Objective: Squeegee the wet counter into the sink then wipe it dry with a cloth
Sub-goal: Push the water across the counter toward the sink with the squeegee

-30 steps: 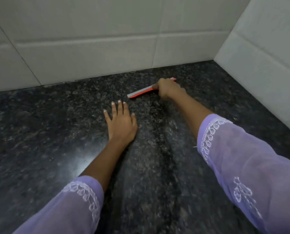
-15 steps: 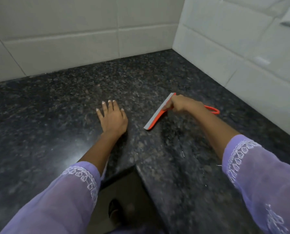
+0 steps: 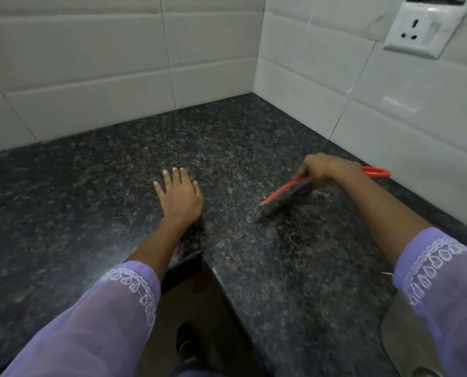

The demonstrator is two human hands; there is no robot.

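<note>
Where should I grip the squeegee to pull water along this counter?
Grip the orange handle just behind the blade, as the right hand does now, coming from above and from the wall side. The squeegee lies low with its blade edge down on the counter and its looped handle end trailing toward the right wall, so fingers wrapped there can likely press and drag it.

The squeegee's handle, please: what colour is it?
Orange-red, seen in the head view; the squeegee is held by the right hand.

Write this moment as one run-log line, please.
phase: squeegee pass | right hand: grips red squeegee, blade on granite counter | left hand: flat on counter | sink: steel rim near right sleeve | cloth: not visible
</note>
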